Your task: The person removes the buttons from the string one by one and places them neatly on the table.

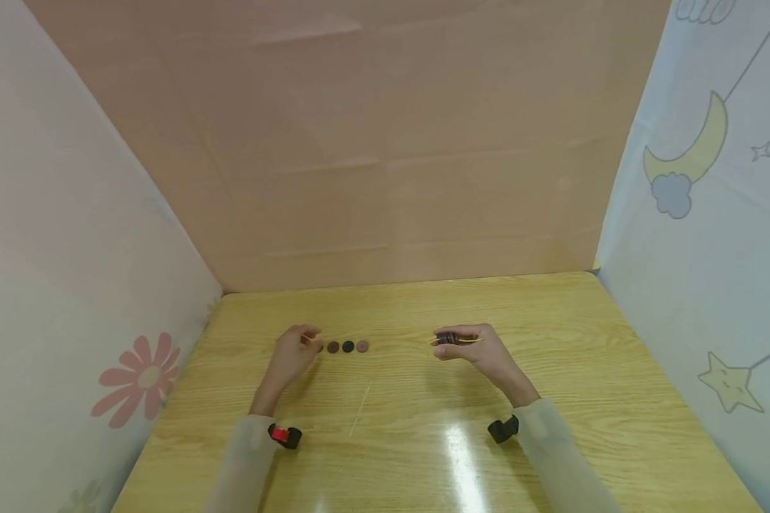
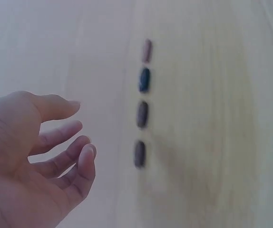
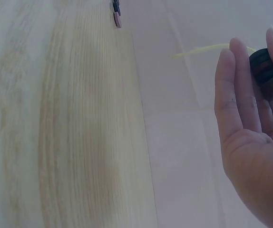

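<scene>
My left hand [image 1: 295, 350] is at the left end of a short row of flat, round beads, its fingers loosely bent with nothing between them in the left wrist view. The row has a pinkish bead [image 1: 362, 346], a black bead [image 1: 348, 347] and brown ones [image 1: 333, 347]; the left-end bead [image 2: 140, 154] is partly hidden by the hand in the head view. Across the table, my right hand [image 1: 481, 348] pinches a stack of dark beads [image 3: 266, 71] between thumb and fingers. A yellow string [image 3: 203, 49] runs through the stack and sticks out at both ends.
The wood-grain table [image 1: 411, 456] ends at a pinkish-tan back panel [image 1: 385, 178], with pale printed walls on both sides. A thin pale line [image 1: 361, 408] lies on the tabletop between the arms. Black wrist cameras [image 1: 503, 429] sit at both cuffs.
</scene>
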Demonstrator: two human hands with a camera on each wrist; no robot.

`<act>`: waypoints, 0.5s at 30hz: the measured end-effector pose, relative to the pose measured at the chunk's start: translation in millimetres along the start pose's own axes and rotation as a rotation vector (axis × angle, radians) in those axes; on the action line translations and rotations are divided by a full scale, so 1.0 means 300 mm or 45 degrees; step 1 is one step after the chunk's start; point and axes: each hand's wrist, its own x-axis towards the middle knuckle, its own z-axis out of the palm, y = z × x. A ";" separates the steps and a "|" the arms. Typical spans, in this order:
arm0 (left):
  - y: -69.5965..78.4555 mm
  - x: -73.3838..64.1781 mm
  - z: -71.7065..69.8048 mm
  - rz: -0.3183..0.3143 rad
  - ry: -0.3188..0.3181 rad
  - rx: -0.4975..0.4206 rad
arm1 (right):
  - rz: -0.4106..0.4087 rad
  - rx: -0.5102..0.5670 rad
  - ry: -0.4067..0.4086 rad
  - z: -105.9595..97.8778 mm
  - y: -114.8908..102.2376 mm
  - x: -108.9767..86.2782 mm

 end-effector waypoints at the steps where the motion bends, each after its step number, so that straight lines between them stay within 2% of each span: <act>1: 0.015 0.000 0.003 0.021 0.002 -0.013 | -0.002 0.001 0.000 0.001 0.000 0.000; 9: 0.123 -0.012 0.031 0.139 -0.066 -0.132 | -0.006 0.018 -0.003 0.003 0.000 0.003; 15: 0.195 -0.018 0.057 0.178 -0.144 -0.225 | -0.006 -0.023 0.030 0.007 -0.002 0.003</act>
